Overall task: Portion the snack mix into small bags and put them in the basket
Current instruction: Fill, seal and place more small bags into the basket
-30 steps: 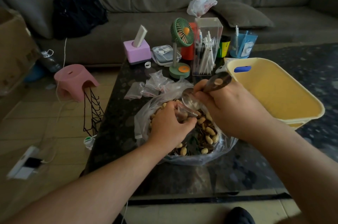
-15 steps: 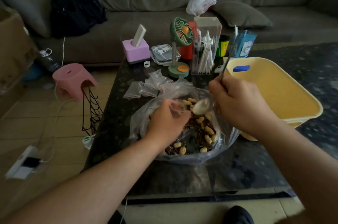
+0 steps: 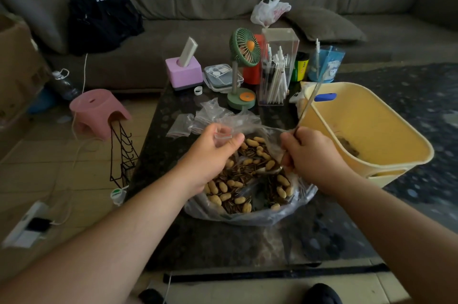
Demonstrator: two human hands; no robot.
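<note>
A large clear plastic bag (image 3: 250,215) of snack mix (image 3: 247,174), peanuts and sunflower seeds, lies open on the dark table. My left hand (image 3: 210,152) pinches the mouth of a small clear zip bag (image 3: 224,136) above the mix. My right hand (image 3: 313,155) grips a metal spoon (image 3: 307,107); its handle points up and away, its bowl is down among the nuts. To the right stands the yellow basket (image 3: 386,130), with something dark showing inside against its near wall.
Spare small bags (image 3: 198,117) lie behind the big bag. Further back stand a green desk fan (image 3: 244,68), a clear pen holder (image 3: 276,68), a pink tissue box (image 3: 183,73) and a blue cup (image 3: 326,63). A sofa runs along the back; a pink stool (image 3: 96,112) sits on the floor, left.
The spoon swung from lying over the small bag to upright, its bowl now dipped in the mix. My left hand lifted the small bag slightly up and back.
</note>
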